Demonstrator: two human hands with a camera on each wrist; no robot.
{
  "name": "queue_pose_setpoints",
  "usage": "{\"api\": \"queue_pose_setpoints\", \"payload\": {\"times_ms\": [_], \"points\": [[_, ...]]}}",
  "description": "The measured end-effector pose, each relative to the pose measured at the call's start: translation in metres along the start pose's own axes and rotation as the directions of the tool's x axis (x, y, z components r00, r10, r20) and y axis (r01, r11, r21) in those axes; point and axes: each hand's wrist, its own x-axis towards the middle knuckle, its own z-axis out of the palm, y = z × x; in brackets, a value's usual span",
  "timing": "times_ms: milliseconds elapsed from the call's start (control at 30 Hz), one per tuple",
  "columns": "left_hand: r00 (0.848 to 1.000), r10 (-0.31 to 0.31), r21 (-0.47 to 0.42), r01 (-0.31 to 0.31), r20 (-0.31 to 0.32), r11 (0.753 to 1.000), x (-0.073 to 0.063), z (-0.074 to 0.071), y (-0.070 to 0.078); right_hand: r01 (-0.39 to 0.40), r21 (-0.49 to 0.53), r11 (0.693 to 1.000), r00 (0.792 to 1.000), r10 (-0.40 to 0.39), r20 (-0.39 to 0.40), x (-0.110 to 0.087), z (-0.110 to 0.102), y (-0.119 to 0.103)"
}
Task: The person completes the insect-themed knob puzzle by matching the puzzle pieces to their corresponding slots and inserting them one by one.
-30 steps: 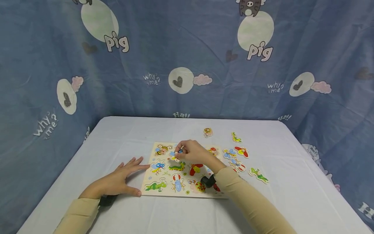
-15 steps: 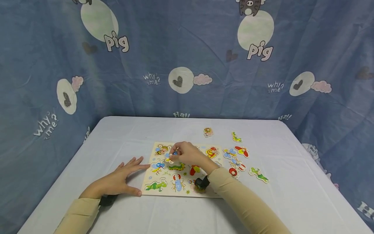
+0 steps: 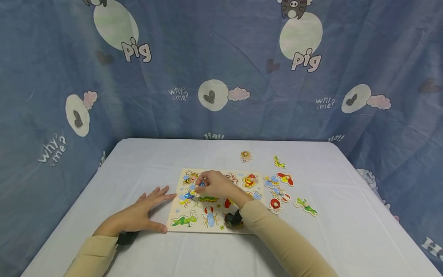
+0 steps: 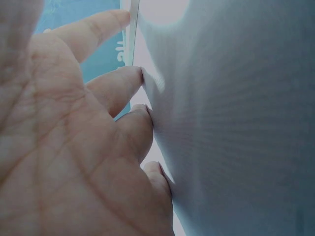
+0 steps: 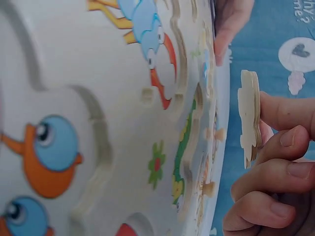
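"One piece in play?"

"Yep, wooden insect puzzle piece [image 5: 249,118]. Blue and yellow in the head view, species too covered to call. Held above the wooden puzzle board [image 3: 221,217], left of centre, apart from it."

"Hands?"

"Right hand [image 3: 216,184] pinches the piece between finger and thumb, other fingers curled. Left hand [image 3: 143,207] spread, holding nothing, thumb and a finger at the board's left edge."

"Handling?"

"Judging by looks: light, stiff, not very slippery; thin outline bits could chip. Best hold is the knob, assuming it has one like the loose insect pieces [image 3: 279,194]; otherwise opposite edges."

"View differences?"

"Right wrist: plain pale back, edge thickness, stepped recesses in the board. Head hides the back but gives the layout, plus loose pieces right of and beyond the board on the worktop [image 3: 214,254]. Left wrist: fingertips down on white, no puzzle piece visible."
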Motion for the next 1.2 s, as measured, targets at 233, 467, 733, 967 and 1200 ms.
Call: {"api": "queue_pose_setpoints", "payload": {"times_ms": [233,467,733,967,1200], "points": [[1.000,-0.002,0.015,0.002,-0.003,1.000,0.001,0.000,0.000,-0.002,0.028,1.000,1.000,0.002,0.004,0.002,0.002,-0.003],[1.000,0.015,0.026,-0.015,-0.010,1.000,0.000,-0.001,0.002,-0.009,0.014,1.000,1.000,0.008,0.015,0.007,0.010,-0.008],[1.000,0.025,0.033,-0.024,-0.013,0.999,0.000,-0.001,0.002,-0.036,-0.008,0.999,0.999,0.036,0.018,0.014,0.022,-0.016],[1.000,0.027,0.032,-0.027,-0.015,0.999,0.000,-0.001,0.000,-0.055,-0.040,0.998,0.998,0.055,0.019,0.014,0.031,-0.022],[1.000,0.019,0.032,-0.018,-0.016,0.999,0.000,0.000,-0.001,-0.081,-0.042,0.996,0.996,0.082,0.035,0.014,0.033,-0.022]]}}
